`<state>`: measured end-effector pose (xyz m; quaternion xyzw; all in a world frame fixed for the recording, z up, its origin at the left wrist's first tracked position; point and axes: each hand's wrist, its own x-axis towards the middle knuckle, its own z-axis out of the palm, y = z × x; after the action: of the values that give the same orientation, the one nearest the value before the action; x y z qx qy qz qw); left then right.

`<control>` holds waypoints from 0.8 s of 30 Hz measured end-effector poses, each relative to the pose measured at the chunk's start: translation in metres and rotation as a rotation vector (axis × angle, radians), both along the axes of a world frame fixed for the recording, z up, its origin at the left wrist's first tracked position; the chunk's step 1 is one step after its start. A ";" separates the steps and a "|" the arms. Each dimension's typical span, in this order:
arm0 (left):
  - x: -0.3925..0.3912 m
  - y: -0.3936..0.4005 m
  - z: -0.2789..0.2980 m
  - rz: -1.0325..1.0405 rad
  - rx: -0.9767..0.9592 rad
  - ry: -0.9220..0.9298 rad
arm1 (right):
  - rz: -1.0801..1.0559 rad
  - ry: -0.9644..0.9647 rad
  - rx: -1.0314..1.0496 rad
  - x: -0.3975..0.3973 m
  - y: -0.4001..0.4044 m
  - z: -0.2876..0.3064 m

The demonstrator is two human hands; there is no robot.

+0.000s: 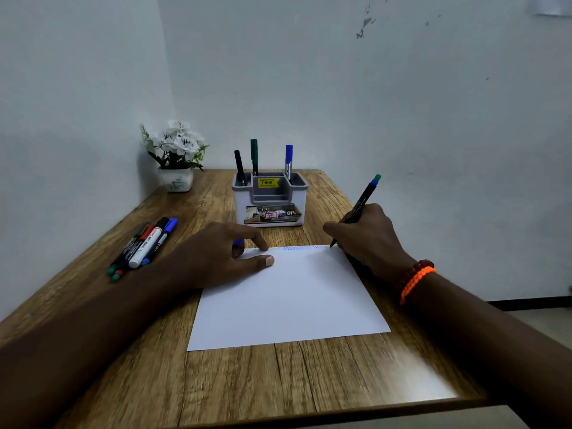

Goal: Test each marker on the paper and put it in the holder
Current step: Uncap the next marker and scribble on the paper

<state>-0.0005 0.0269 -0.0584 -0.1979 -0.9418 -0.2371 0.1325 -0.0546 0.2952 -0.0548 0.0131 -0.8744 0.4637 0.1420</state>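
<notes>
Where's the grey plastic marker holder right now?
In the head view, the grey plastic marker holder stands at the table's far middle, just beyond the white paper sheet, right of the white flower pot.

soft, even, cool light fills the scene, neither dim nor harsh. a pale glare lies on the counter (411,376) at its near edge, below the right hand (368,239), washing out the wood grain there. the paper (288,305) between the hands is bright and nearly featureless. faint shadows sit under the left hand (223,255) and beside the right one. wide-angle distortion bends the counter edges and stretches both forearms. the centre is sharp; the near corners are soft.
</notes>
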 end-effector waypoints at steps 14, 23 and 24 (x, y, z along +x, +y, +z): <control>-0.001 -0.001 0.000 -0.009 -0.009 -0.019 | -0.010 0.008 -0.001 0.001 0.000 0.000; -0.002 -0.001 0.000 -0.011 -0.015 -0.017 | -0.027 0.024 0.006 0.000 0.001 0.001; -0.003 -0.001 0.000 -0.009 -0.016 -0.019 | -0.028 0.021 0.006 0.000 0.001 0.001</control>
<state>-0.0031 0.0256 -0.0586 -0.2008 -0.9441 -0.2318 0.1210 -0.0541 0.2965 -0.0538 0.0061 -0.8743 0.4590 0.1573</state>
